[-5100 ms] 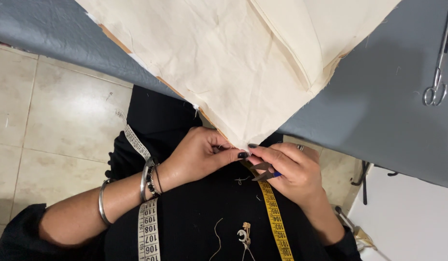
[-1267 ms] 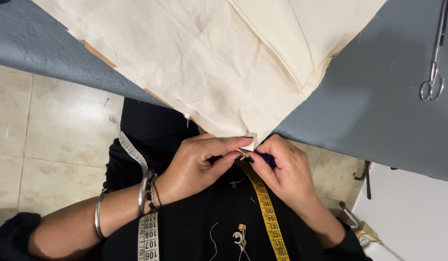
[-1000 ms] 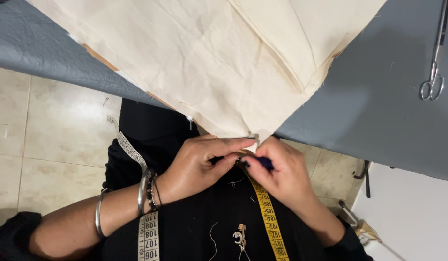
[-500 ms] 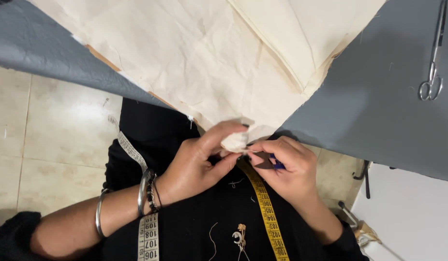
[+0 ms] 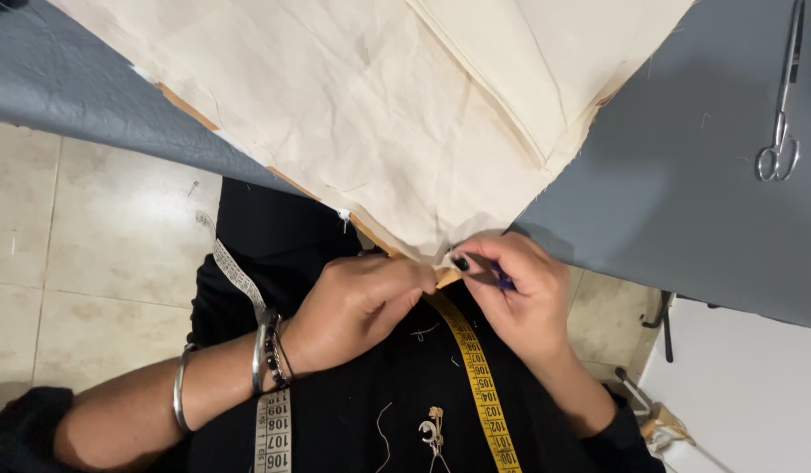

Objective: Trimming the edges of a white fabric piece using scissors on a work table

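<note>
We're right at the corner of the cream fabric [image 5: 379, 114], where it hangs off the near edge of the grey surface [image 5: 686, 193]. Our left hand [image 5: 357, 307] has its grip clenched on that corner tip, and our right hand [image 5: 519, 293], just beside it, pinches the same corner while a small blue tool (pen or marker, hard to tell) peeks through its fingers. We judge we're mid-way through pinning down or marking this corner. Scissors [image 5: 780, 96] lie well away from the corner, up on the surface; a yellow tape measure [image 5: 476, 368] hangs below it.
</note>
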